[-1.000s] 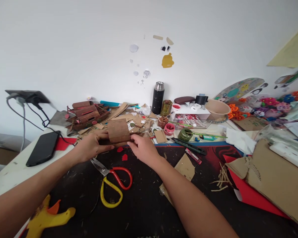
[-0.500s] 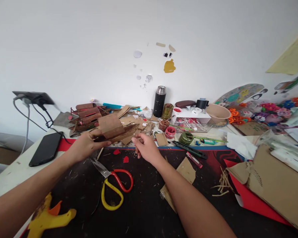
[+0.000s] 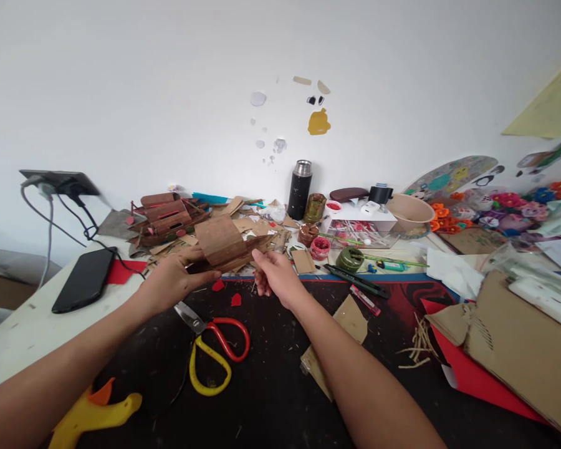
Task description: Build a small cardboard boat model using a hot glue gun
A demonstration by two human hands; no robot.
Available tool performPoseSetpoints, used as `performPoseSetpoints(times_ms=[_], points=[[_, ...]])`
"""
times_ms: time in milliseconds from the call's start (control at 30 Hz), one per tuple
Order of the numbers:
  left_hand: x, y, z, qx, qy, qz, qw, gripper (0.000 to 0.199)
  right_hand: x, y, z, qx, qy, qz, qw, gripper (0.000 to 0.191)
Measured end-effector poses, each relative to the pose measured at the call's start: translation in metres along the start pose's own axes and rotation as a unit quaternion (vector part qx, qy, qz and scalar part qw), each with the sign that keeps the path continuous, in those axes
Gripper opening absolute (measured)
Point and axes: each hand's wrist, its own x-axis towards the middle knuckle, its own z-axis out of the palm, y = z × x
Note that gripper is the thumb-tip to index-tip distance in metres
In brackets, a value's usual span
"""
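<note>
- Two hands met at one brown cardboard model [image 3: 220, 241]: the left hand [image 3: 168, 282] clamped it; the right hand [image 3: 280, 279] curled by its tip, pinch unclear.
- Light, steady pressure, not crushing the curved cover, seemed best.
- Nearer than the grip: one scissors [image 3: 200, 326], two red scraps [image 3: 236, 300].
- Leftward: one phone [image 3: 85, 280].
</note>
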Motion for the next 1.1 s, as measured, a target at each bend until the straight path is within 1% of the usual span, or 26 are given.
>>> performPoseSetpoints(times_ms=[133,267,367,500,633,800,900,967,1033,1100], points=[[0.0,0.0,0.001,0.009,-0.002,0.009,1.0,0.047,0.001,0.0,0.0,0.015,-0.002,-0.002,1.0,0.055],[-0.002,0.004,0.004,0.023,0.01,0.028,0.999,0.049,0.002,0.0,0.001,0.031,-0.002,0.005,0.999,0.06],[-0.004,0.008,0.006,0.048,0.013,0.038,0.998,0.048,0.002,0.001,0.0,0.035,0.009,0.005,0.999,0.062],[-0.008,0.008,0.006,0.064,-0.005,0.023,0.998,0.048,0.002,0.0,-0.002,0.062,0.019,0.005,0.998,0.062],[-0.011,0.008,0.003,0.052,-0.016,0.001,0.999,0.052,0.003,-0.002,-0.002,0.083,0.011,0.004,0.996,0.06],[-0.015,0.021,-0.001,0.032,-0.041,0.008,0.999,0.05,0.003,-0.002,-0.003,0.082,0.012,0.012,0.996,0.059],[-0.02,0.027,-0.003,0.004,-0.05,0.01,0.999,0.051,0.003,-0.003,-0.004,0.08,0.014,0.007,0.997,0.061],[-0.025,0.027,-0.004,-0.03,-0.055,-0.001,0.998,0.053,0.003,-0.003,-0.005,0.081,0.014,0.004,0.997,0.061],[-0.029,0.025,-0.005,-0.083,-0.049,-0.028,0.995,0.057,0.003,-0.004,-0.005,0.087,0.009,0.006,0.996,0.062],[-0.032,0.02,-0.004,-0.167,-0.017,-0.078,0.983,0.061,0.003,-0.004,-0.005,0.095,-0.001,0.009,0.995,0.063]])
